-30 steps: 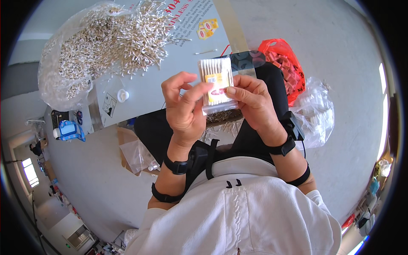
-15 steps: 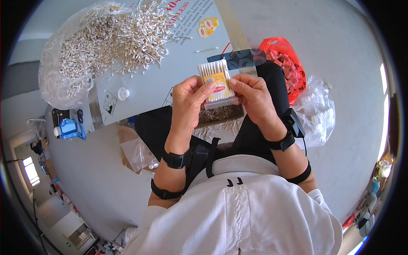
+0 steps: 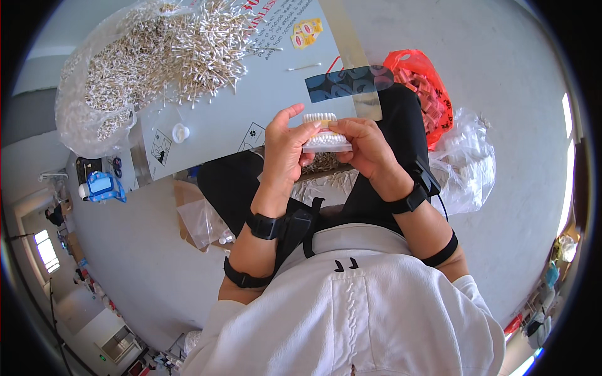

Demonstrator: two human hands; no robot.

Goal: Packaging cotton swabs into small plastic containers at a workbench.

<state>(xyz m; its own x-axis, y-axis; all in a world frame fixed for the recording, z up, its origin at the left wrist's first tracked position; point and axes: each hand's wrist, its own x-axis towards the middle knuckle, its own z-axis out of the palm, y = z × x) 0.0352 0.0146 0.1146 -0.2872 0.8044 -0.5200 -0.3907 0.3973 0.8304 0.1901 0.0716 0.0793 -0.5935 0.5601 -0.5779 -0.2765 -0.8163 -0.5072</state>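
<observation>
Above my lap, between both hands, is a small pack of cotton swabs (image 3: pixel 325 139) in a clear case, tipped so that the white swab ends face up. My left hand (image 3: pixel 285 147) grips its left side, thumb over the top and index finger raised away from it. On the other side my right hand (image 3: pixel 367 145) pinches the pack with thumb and fingers. A strip of yellow label shows between the thumbs. Below the pack, a box of loose swabs (image 3: pixel 325 163) is partly hidden by my hands.
A big heap of loose cotton swabs (image 3: pixel 210 53) spills from a clear bag on the table (image 3: pixel 219 131). Nearby lie yellow labels (image 3: pixel 306 33), a single swab (image 3: pixel 304 66) and a small white cap (image 3: pixel 180 133). A red bag (image 3: pixel 433 103) of pink packets stands right of my knee.
The pack has tilted from showing its labelled front to showing the swab ends. My left index finger has lifted off, and my right hand has shifted slightly left.
</observation>
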